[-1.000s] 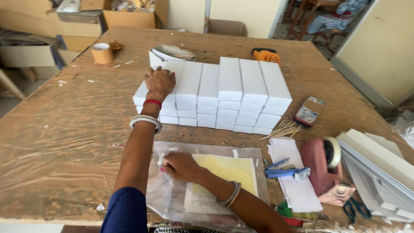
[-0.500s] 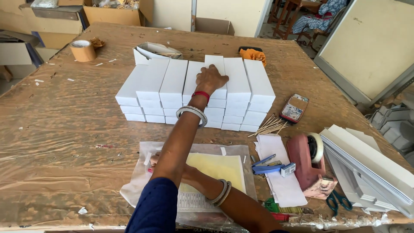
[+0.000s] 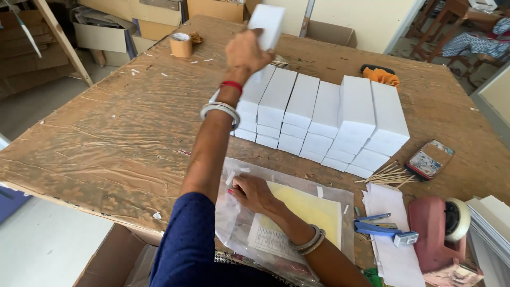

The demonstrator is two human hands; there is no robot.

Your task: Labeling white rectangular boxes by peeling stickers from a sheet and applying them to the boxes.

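Plastic-covered wooden bench (image 3: 106,133) fills the view, with cardboard cartons at twelve o'clock. Left hand (image 3: 245,52) is raised, its grip closed on a white box (image 3: 267,22) above the stacked white boxes (image 3: 324,119). Right hand (image 3: 254,192) lies flat, fingers spread, on a clear plastic sleeve (image 3: 289,212) at six o'clock. Held high by one end, the box could slip and knock the stack's rows askew.
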